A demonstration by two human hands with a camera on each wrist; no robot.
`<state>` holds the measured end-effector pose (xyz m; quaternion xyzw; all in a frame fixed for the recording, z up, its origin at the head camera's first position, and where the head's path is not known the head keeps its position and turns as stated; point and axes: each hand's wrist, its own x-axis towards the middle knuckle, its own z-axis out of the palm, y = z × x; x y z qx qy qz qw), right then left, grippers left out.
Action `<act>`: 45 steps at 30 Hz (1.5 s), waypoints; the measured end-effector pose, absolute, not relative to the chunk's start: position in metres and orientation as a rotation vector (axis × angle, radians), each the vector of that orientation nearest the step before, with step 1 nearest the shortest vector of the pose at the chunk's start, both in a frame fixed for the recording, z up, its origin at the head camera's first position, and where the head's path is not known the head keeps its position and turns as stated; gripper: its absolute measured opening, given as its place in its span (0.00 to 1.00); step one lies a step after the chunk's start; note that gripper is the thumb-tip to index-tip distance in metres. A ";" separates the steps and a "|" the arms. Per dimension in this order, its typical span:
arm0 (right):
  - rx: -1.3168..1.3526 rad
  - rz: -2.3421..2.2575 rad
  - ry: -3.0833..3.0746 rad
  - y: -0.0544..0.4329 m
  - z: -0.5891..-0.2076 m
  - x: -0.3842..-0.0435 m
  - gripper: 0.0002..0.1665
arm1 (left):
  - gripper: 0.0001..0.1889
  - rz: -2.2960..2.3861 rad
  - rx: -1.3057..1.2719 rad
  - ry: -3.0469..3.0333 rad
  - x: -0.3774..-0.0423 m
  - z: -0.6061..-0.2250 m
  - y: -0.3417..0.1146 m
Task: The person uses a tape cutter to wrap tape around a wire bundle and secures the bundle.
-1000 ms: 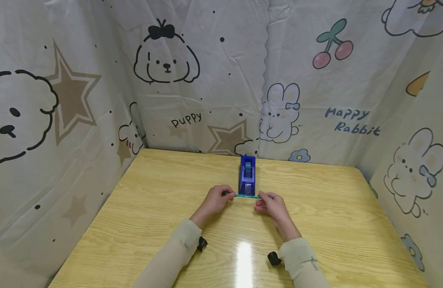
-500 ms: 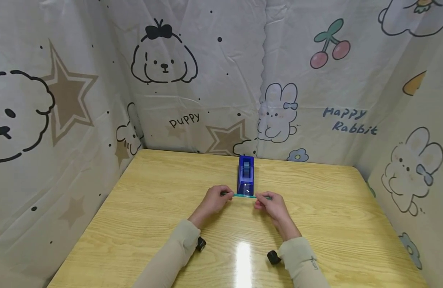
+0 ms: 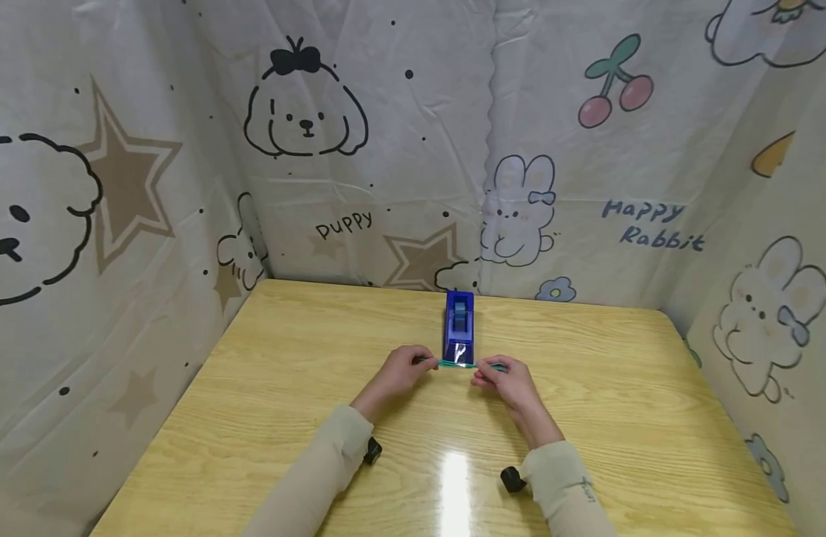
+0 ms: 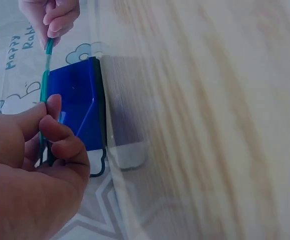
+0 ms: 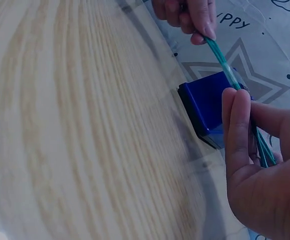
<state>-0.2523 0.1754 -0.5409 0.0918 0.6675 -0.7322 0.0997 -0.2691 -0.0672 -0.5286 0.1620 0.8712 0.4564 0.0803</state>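
Note:
Thin green strands (image 3: pixel 449 364), lying together like a cord, stretch sideways between my two hands at the front end of a blue tape dispenser (image 3: pixel 459 338). My left hand (image 3: pixel 404 371) pinches their left part between thumb and fingers. The right part is pinched by my right hand (image 3: pixel 510 382); in the right wrist view the loose green ends (image 5: pixel 264 159) pass behind its fingers. A clear, shiny patch (image 5: pixel 229 71) shows along the strands midway between the hands, like tape. The roll of tape (image 3: pixel 460 315) sits inside the dispenser.
The dispenser stands at the far edge of the wooden table (image 3: pixel 305 328), close to a printed curtain (image 3: pixel 359 179) that surrounds the sides and back. Small black devices (image 3: pixel 512 479) sit at both sleeve cuffs.
Both hands keep their pinch on the green strands. The right hand has shifted slightly left toward the other hand over the last second. The dispenser stays put.

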 end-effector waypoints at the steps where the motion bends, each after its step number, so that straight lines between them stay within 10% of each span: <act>1: 0.276 -2.155 1.974 0.176 -0.541 -0.252 0.17 | 0.12 1.368 0.491 2.610 -0.269 -0.528 -0.067; 45: 0.327 -2.101 2.013 0.183 -0.537 -0.260 0.24 | 0.13 1.545 0.349 2.540 -0.271 -0.525 -0.060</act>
